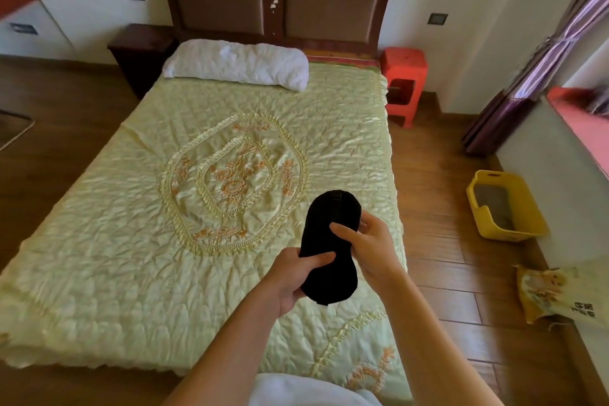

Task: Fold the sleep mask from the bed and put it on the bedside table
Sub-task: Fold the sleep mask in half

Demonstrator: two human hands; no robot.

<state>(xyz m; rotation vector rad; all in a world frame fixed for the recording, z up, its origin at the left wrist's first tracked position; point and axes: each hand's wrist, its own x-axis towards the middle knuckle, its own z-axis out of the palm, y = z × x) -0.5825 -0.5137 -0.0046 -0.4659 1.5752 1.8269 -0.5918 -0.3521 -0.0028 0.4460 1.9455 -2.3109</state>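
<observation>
Right now, held up over the near right part of the bed (pixel 131 241): a black sleep mask (pixel 324 241), lengthwise, one rounded end pointing toward the headboard (pixel 273 0), the other toward the foot. Not touching the quilt, as far as can be told; gripped from both sides. Left hand (pixel 293 277) clasped on the mask's nearer half, thumb laid across the top face, fingers curled underneath. Right hand (pixel 372 247) pinching the mask's right edge near the middle, thumb on top, fingers tucked behind. Still flat and unfolded, both lobes showing.

Behind the mask on the bed, a round embroidered flower pattern in orange and cream. Farther up, against the headboard, a white pillow (pixel 237 64) lying across the left and middle of the bed. Left of the headboard, hard against the bed's corner, a dark wooden bedside table (pixel 140 49). Right of the headboard, just beside the bed, a red plastic stool (pixel 403 82). On the wooden floor to the right of the bed, well apart from it, a yellow plastic basket (pixel 524 231) near the wall, and nearer the foot a crumpled yellow printed bag (pixel 547 293). Beyond the basket, purple curtains (pixel 540 59) hanging at the window side.
</observation>
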